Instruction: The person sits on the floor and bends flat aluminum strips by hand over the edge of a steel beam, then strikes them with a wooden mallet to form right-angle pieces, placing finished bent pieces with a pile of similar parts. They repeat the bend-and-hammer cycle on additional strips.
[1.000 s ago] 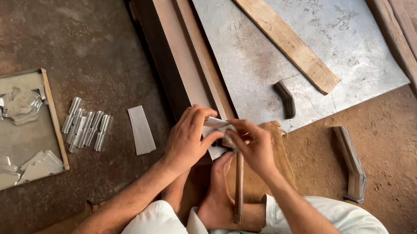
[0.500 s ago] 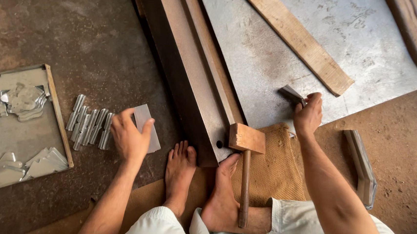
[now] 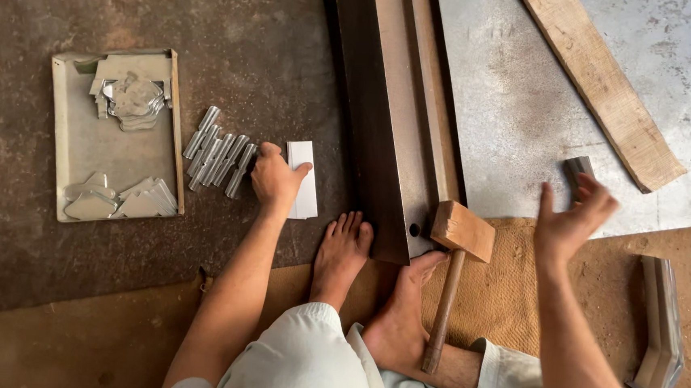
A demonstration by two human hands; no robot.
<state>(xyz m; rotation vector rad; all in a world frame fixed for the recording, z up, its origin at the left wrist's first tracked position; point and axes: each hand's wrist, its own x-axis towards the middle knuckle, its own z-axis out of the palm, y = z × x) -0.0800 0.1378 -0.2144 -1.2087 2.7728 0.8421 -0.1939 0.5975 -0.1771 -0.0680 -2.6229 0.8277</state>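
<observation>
Your left hand (image 3: 275, 179) lies palm-down on the floor, fingers curled loosely over the near edge of a small white rectangular sheet-metal piece (image 3: 304, 185); the fingertips touch the piece, but whether they actually pinch it cannot be told from this angle. Just beyond the knuckles, on the thumb side, lies a row of short rolled metal tubes (image 3: 218, 157), side by side and touching one another. Farther out from that hand sits a shallow metal tray (image 3: 65, 150) holding cut metal scraps in two heaps. Your right hand (image 3: 572, 222) hovers in the air with fingers spread apart and nothing in it, somewhat blurred. Just past its fingertips a short dark metal bar (image 3: 579, 167) lies on the large grey metal sheet (image 3: 531, 93), and a wooden plank (image 3: 604, 82) crosses that sheet farther off. Between the two hands runs a long dark steel beam (image 3: 383, 116), and at its near end a wooden mallet (image 3: 455, 250) rests, head against the beam and handle lying toward you over a piece of burlap (image 3: 509, 286). Your bare feet (image 3: 343, 250) are planted on either side of the beam's end. Outside the right wrist lies a folded metal piece (image 3: 659, 325) on the floor.
</observation>
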